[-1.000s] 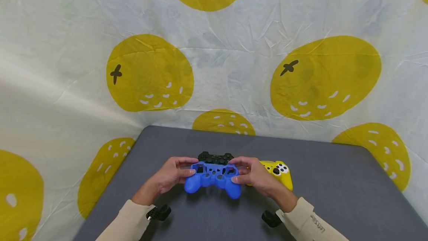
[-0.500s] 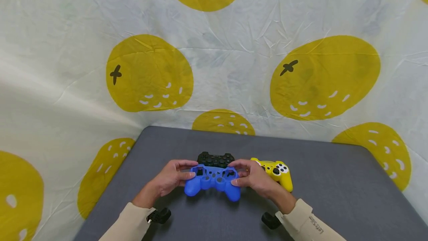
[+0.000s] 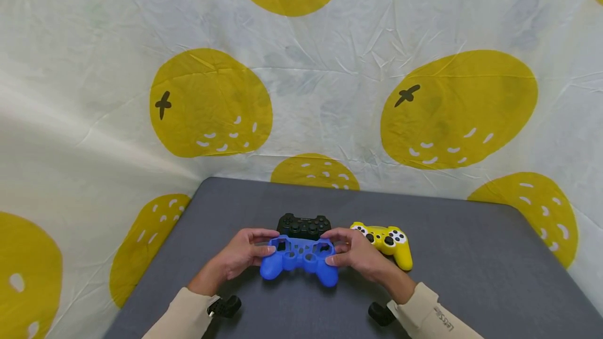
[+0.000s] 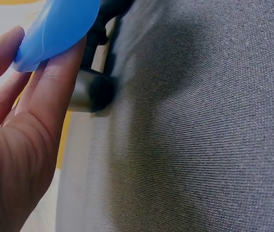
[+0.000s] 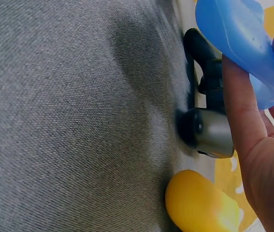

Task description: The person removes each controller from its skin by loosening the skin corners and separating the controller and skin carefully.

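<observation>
Both hands hold a blue silicone controller cover (image 3: 298,258) by its two sides, lifted off the table. Its button openings look vacant, and its two grips point toward the person. The left hand (image 3: 241,255) pinches the left end between thumb and fingers; in the left wrist view the cover's edge (image 4: 59,34) sits between them. At the other end, the right hand (image 3: 360,255) grips in the same way, thumb on the front face. Just behind the cover lies a black game controller (image 3: 303,225), partly hidden by it. Right of it lies a yellow game controller (image 3: 391,239).
The grey table (image 3: 452,255) has a cloth-like surface. A white curtain (image 3: 325,103) printed with yellow fruit hangs behind it and along the left side. Black wrist cameras (image 3: 225,306) are strapped under both wrists.
Both hands have drawn the blue cover slightly toward the person. More of the black controller and the yellow controller now shows.
</observation>
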The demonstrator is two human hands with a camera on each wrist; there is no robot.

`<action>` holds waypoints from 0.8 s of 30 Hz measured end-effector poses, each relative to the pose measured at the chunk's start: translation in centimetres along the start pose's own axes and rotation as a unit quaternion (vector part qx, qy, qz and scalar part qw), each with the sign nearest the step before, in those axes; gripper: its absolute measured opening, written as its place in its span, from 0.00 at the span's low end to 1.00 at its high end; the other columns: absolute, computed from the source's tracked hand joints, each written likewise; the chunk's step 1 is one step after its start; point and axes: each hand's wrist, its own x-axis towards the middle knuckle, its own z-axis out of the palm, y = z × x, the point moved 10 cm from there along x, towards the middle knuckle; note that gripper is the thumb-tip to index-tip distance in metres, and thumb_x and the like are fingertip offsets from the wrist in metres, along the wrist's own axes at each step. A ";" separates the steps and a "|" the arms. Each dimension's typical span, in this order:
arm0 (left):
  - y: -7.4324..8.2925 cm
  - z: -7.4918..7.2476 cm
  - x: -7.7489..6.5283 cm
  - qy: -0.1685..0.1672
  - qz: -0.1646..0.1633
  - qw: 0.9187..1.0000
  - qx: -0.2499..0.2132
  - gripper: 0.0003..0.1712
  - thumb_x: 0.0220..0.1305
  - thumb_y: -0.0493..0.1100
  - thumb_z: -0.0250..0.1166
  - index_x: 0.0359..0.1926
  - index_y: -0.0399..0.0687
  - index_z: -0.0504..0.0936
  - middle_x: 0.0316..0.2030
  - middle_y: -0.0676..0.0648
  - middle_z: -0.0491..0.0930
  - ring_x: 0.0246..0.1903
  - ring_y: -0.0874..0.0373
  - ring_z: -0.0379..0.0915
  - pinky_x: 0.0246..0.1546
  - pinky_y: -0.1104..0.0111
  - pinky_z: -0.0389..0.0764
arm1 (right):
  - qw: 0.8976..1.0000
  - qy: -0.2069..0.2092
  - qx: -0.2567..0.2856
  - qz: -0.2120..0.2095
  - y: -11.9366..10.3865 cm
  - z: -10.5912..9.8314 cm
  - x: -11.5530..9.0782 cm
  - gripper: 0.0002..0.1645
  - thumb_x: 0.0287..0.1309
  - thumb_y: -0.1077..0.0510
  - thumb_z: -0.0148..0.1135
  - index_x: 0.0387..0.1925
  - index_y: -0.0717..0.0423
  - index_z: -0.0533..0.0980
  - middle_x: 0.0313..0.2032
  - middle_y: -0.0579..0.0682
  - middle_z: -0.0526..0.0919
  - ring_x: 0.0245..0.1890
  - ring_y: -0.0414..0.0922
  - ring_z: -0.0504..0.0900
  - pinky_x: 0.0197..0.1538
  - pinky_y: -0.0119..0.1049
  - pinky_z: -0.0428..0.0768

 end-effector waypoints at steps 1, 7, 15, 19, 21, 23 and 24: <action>-0.1 0.0 0.0 -0.001 0.000 1.000 0.000 0.32 0.69 0.40 0.70 0.69 0.31 0.74 0.69 0.30 0.72 0.47 0.54 0.86 0.49 0.58 0.89 | 1.000 0.000 0.000 -0.001 0.1 0.0 0.0 0.34 0.60 0.64 0.73 0.67 0.64 0.73 0.65 0.67 0.74 0.43 0.46 0.82 0.46 0.36 0.86; -0.5 0.1 0.1 -0.001 -0.005 1.000 0.001 0.31 0.70 0.40 0.69 0.69 0.31 0.74 0.70 0.30 0.71 0.47 0.55 0.86 0.48 0.58 0.89 | 1.000 -0.003 0.004 -0.003 0.4 0.2 -0.1 0.33 0.61 0.65 0.72 0.66 0.65 0.73 0.63 0.68 0.74 0.42 0.46 0.82 0.45 0.35 0.86; -1.0 0.2 0.2 0.000 -0.009 1.000 0.005 0.30 0.70 0.39 0.69 0.69 0.31 0.74 0.71 0.30 0.70 0.48 0.55 0.86 0.49 0.57 0.89 | 1.000 0.001 0.005 0.003 0.6 0.2 -0.2 0.33 0.60 0.65 0.73 0.66 0.65 0.73 0.62 0.68 0.77 0.44 0.46 0.82 0.47 0.38 0.88; -1.3 0.1 0.3 0.003 -0.011 1.000 0.004 0.29 0.70 0.38 0.69 0.69 0.31 0.74 0.71 0.30 0.70 0.48 0.55 0.86 0.49 0.58 0.89 | 1.000 0.003 0.000 0.007 0.7 0.3 -0.3 0.33 0.60 0.66 0.73 0.66 0.65 0.74 0.62 0.68 0.77 0.44 0.46 0.82 0.47 0.39 0.88; -1.3 0.1 0.3 0.004 -0.010 1.000 0.005 0.29 0.70 0.38 0.69 0.68 0.31 0.75 0.71 0.30 0.70 0.48 0.55 0.85 0.48 0.58 0.89 | 1.000 0.002 0.002 0.007 0.8 0.3 -0.3 0.33 0.60 0.66 0.73 0.66 0.65 0.73 0.62 0.69 0.77 0.43 0.46 0.82 0.47 0.38 0.88; -1.4 0.1 0.3 0.005 -0.009 1.000 0.010 0.29 0.70 0.38 0.69 0.68 0.31 0.75 0.71 0.30 0.70 0.49 0.55 0.85 0.49 0.57 0.89 | 1.000 0.001 0.005 0.008 0.9 0.4 -0.2 0.33 0.60 0.66 0.73 0.66 0.66 0.73 0.61 0.69 0.77 0.42 0.46 0.82 0.46 0.38 0.88; -1.4 0.1 0.3 0.007 -0.008 1.000 0.012 0.29 0.70 0.38 0.69 0.68 0.31 0.75 0.71 0.30 0.70 0.49 0.54 0.85 0.49 0.56 0.89 | 1.000 0.000 0.006 0.008 0.9 0.4 -0.2 0.33 0.60 0.66 0.72 0.66 0.66 0.73 0.61 0.70 0.76 0.42 0.46 0.82 0.46 0.37 0.88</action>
